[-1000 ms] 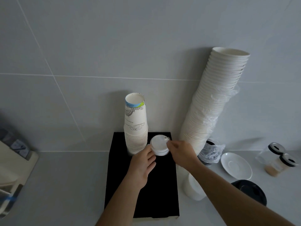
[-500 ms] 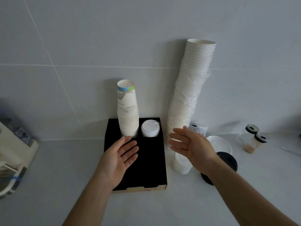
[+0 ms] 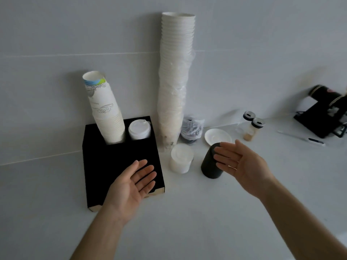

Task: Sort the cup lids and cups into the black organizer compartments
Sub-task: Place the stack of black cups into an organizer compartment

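Pale grey tiled wall and a smooth white countertop (image 3: 197, 212) frame the scene. Your left hand (image 3: 131, 182), palm up with fingers spread, holds nothing and hovers over the front of the matte black rectangular organizer (image 3: 105, 166). Your right hand (image 3: 238, 164), equally flat and empty, sits just beside the black stack of cup lids (image 3: 209, 164) on the counter. In the organizer's rear compartments stand a leaning stack of printed white paper cups (image 3: 107, 117) and a short stack of white plastic lids (image 3: 139, 129). Outside it remain a second stack of translucent white plastic lids (image 3: 181, 158) and a tall, slightly bowed column of plain white paper cups (image 3: 174, 81), partly sleeved in thin clear film. Risk, as a judgement: the tall column looks unstable; a one-handed or high grip may let it buckle or spill. Glossy lids may slide apart if you pinch loosely. A careless sleeve could tip the leaning printed cups.
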`<move>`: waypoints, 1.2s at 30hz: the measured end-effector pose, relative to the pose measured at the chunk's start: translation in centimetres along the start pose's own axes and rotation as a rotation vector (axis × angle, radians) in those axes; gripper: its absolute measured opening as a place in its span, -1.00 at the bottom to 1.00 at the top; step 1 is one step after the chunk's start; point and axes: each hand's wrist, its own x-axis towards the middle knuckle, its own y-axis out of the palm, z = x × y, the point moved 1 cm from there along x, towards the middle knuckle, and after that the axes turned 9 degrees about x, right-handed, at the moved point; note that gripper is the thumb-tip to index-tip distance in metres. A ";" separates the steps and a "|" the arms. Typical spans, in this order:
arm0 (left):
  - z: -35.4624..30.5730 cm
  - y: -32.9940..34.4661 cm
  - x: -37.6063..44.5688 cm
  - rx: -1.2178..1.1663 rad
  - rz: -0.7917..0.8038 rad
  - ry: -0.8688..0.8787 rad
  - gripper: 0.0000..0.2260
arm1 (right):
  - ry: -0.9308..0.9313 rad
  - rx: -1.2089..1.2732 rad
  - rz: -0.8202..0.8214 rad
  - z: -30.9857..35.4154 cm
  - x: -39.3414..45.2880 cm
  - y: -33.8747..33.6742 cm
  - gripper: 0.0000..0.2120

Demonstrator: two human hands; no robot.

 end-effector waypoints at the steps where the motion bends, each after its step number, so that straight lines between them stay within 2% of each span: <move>1: 0.4 0.6 0.1 0.010 0.009 -0.016 -0.76 | -0.005 0.005 -0.018 0.1 0.0 -0.7 -0.64; 11: 3.9 6.0 3.0 0.131 0.067 -0.137 -0.83 | -0.008 0.069 -0.152 0.2 1.0 -7.2 -0.68; 18: 5.9 9.5 5.3 0.316 0.089 -0.169 -0.79 | 0.014 -0.110 -0.216 -0.8 3.5 -9.7 -0.78; 21: 6.7 11.3 6.7 0.448 0.088 -0.165 -0.76 | 0.034 -0.232 -0.208 -1.8 5.1 -9.5 -0.67; 25: 7.7 13.9 9.1 0.647 0.088 -0.124 -0.86 | 0.032 -0.360 -0.197 -2.7 7.6 -8.7 -0.47; 27: 8.0 15.2 10.2 0.739 0.083 -0.083 -0.70 | 0.024 -0.399 -0.182 -2.8 8.8 -8.3 -0.45; 29: 8.0 16.5 11.3 0.811 0.072 -0.046 -0.52 | 0.031 -0.423 -0.155 -2.9 10.0 -7.9 -0.52; 31: 7.9 17.6 12.3 0.857 0.071 -0.029 -0.45 | 0.033 -0.413 -0.133 -2.8 10.9 -7.6 -0.64; 33: 8.0 18.2 13.0 0.847 0.066 -0.045 -0.45 | 0.024 -0.392 -0.127 -2.9 11.4 -7.4 -0.72; 36: 8.5 18.4 14.1 0.825 0.062 -0.140 -0.56 | 0.023 -0.376 -0.130 -3.2 12.3 -7.4 -0.77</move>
